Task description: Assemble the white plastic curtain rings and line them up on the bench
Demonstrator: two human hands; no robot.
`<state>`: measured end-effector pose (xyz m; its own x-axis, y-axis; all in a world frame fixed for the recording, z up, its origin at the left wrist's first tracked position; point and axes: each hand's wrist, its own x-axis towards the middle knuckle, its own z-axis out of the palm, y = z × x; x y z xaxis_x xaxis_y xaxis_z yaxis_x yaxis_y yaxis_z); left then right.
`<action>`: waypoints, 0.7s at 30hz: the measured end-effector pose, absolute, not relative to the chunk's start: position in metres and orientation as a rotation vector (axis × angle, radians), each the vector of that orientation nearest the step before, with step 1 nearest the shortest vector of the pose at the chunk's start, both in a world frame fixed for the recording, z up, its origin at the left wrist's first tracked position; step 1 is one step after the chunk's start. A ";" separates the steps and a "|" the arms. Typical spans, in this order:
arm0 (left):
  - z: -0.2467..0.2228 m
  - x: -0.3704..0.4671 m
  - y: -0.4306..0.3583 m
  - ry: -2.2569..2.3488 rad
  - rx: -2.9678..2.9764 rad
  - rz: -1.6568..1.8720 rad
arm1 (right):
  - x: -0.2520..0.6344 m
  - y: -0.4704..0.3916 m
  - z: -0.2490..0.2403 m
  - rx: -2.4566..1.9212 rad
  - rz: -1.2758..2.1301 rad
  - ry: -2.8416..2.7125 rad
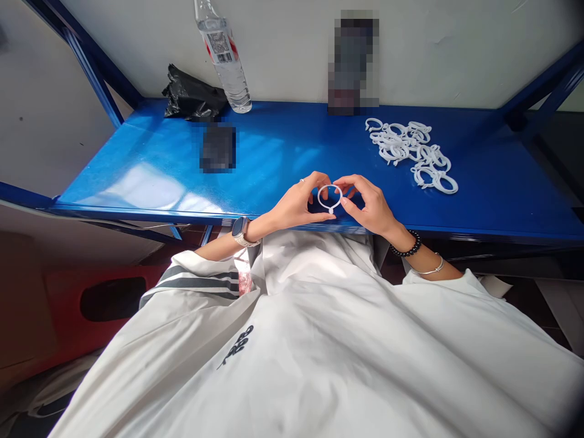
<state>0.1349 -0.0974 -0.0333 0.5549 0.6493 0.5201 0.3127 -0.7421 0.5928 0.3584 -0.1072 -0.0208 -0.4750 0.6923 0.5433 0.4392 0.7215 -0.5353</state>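
A white plastic ring [330, 208] with a small tab at its lower edge is held upright between my two hands, just above the front edge of the blue table [274, 158]. My left hand [305, 201] grips it from the left, its thumb by the tab and its fingers curled behind the ring. From the right, my right hand [365, 202] pinches the ring's side between thumb and fingers. Several more white rings [396, 146] lie in a loose, overlapping pile on the table to the right, beyond my right hand.
At the back left stand a clear water bottle [227, 67] and a crumpled black plastic bag [194, 94]. A blurred dark object [218, 148] lies in front of them. Another blurred object [351, 67] is against the wall. Blue frame posts flank the table.
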 end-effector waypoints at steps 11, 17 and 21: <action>-0.035 0.135 -0.097 0.812 2.314 1.043 | 0.358 -0.108 -0.019 -0.840 0.420 -2.206; -0.037 0.134 -0.097 0.804 2.329 1.072 | 0.359 -0.109 -0.017 -0.855 0.538 -2.177; -0.037 0.134 -0.097 0.803 2.346 1.084 | 0.359 -0.109 -0.015 -0.860 0.685 -2.122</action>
